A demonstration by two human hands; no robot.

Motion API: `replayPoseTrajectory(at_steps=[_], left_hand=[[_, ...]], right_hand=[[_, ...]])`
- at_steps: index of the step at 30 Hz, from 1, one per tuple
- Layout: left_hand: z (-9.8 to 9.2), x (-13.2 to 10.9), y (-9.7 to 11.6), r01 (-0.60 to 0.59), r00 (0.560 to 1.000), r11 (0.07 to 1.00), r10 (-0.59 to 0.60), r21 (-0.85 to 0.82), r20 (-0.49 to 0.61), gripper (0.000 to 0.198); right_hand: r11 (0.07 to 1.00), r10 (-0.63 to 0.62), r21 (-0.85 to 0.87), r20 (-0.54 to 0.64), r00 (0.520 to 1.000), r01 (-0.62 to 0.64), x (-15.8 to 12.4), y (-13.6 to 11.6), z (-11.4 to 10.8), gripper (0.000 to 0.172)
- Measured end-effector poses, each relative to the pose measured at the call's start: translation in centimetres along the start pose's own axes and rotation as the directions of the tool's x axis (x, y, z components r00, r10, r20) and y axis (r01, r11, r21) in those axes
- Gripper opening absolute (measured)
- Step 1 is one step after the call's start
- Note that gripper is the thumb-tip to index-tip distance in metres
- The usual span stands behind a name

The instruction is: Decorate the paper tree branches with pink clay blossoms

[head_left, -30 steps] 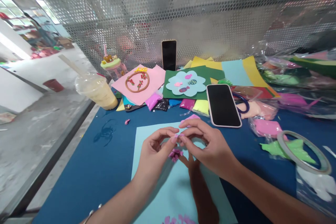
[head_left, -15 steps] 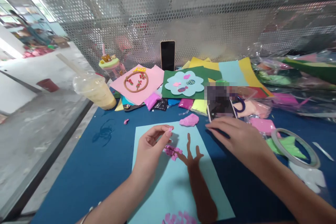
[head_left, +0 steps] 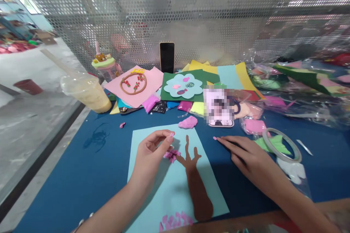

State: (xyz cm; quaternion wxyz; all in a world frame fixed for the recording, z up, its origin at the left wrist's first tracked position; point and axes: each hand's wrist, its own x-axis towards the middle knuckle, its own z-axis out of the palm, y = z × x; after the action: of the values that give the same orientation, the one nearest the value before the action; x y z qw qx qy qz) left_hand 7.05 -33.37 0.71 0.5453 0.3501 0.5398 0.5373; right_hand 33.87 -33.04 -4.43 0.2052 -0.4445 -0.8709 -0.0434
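My left hand (head_left: 153, 156) pinches a small piece of pink clay (head_left: 172, 134) between thumb and forefinger, above a light blue sheet (head_left: 147, 196). On the sheet is a brown clay tree (head_left: 198, 189) with bare branches; a cluster of pink clay bits (head_left: 171, 155) covers its left branch, partly behind my fingers. To the right of the sheet, my right hand (head_left: 247, 154) has its fingers close together, with a tiny pink clay bit (head_left: 214, 138) at their tips. More pink pieces (head_left: 175, 221) lie at the sheet's lower edge. A flattened pink lump (head_left: 187, 122) touches its top edge.
A phone with a lit screen (head_left: 221, 122) stands behind my right hand; a dark phone (head_left: 167, 58) leans on the perforated metal panel (head_left: 186, 25). At left is a drink cup (head_left: 87, 93). A tape roll (head_left: 296, 153) and clay packets (head_left: 254, 126) lie at right.
My right hand has moved down from the phone's lower edge, and a pink bit now shows at its fingertips. The phone's dark screen has lit up. My left hand keeps its pinch.
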Motion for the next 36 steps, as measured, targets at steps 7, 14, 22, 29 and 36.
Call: replayPoseTrajectory(at_steps=[7, 14, 22, 29, 36], left_hand=[[-0.3, 0.0, -0.2, 0.005, 1.000, 1.000, -0.005, 0.020, 0.003, 0.018], [-0.3, -0.1, 0.0, 0.024, 1.000, 0.999, -0.024, 0.025, 0.006, 0.018], [-0.3, -0.1, 0.0, 0.048, 0.999, 0.998, -0.048, 0.028, -0.004, 0.018], [-0.2, 0.0, 0.0, 0.054, 0.999, 0.999, -0.054, 0.003, 0.002, 0.019], [-0.2, -0.1, 0.1, 0.069, 0.997, 0.998, -0.069, -0.007, 0.017, 0.020]], right_hand=[[0.998, 0.006, -0.069, 0.026, 1.000, -0.005, 0.0, -0.2, 0.5, 0.047], [0.993, -0.031, -0.110, 0.022, 0.999, 0.033, 0.5, -0.4, 0.3, 0.042], [0.994, 0.006, -0.111, 0.009, 1.000, -0.005, 0.4, -1.0, 0.2, 0.044], [0.985, 0.174, 0.015, -0.063, 0.983, -0.174, 0.4, -1.1, 0.1, 0.030], [0.969, 0.195, 0.124, 0.136, 0.971, -0.212, 3.4, 0.1, -0.6, 0.025]])
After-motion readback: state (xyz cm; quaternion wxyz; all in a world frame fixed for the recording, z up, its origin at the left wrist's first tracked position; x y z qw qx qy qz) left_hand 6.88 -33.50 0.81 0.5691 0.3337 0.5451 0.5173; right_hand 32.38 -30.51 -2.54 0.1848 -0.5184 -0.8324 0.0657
